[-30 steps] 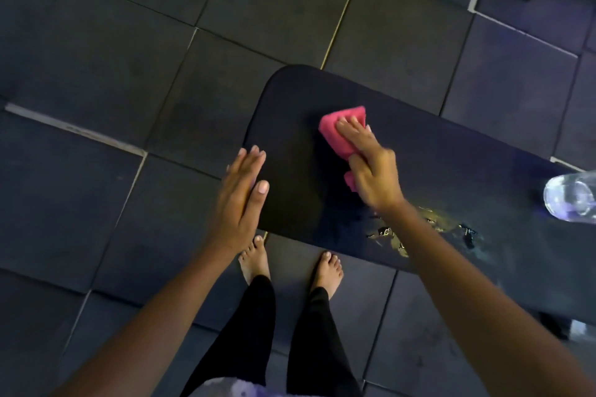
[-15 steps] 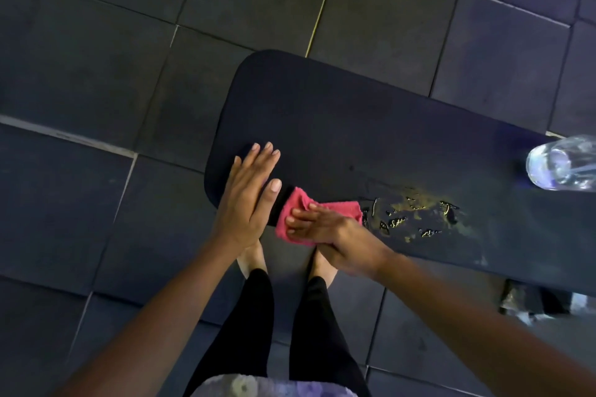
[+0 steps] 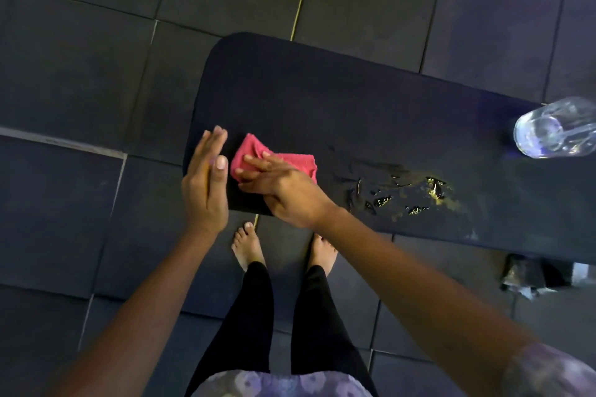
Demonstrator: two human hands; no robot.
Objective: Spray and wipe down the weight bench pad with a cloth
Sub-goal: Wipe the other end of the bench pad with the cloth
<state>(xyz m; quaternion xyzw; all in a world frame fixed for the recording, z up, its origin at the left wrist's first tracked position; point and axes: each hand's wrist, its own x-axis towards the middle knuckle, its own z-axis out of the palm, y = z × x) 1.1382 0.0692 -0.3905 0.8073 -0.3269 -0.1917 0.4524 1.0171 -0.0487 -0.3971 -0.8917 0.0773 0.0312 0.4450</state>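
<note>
Two hands at the near end of the bench pad [image 3: 322, 100]: right hand [image 3: 287, 190] presses the pink cloth [image 3: 274, 159] flat under spread fingers, left hand [image 3: 204, 184] open alongside, mid-wipe (spray bottle [image 3: 554, 129] parked), and that wet patch [image 3: 406, 196] looks next.

Dark rubber floor tiles [image 3: 80, 74] with pale seams run all around. Two bare feet [image 3: 248, 245] stand on them, black leggings [image 3: 258, 316] above. Some crumpled dark thing [image 3: 529, 277] lies on the floor at the right, unclear what
</note>
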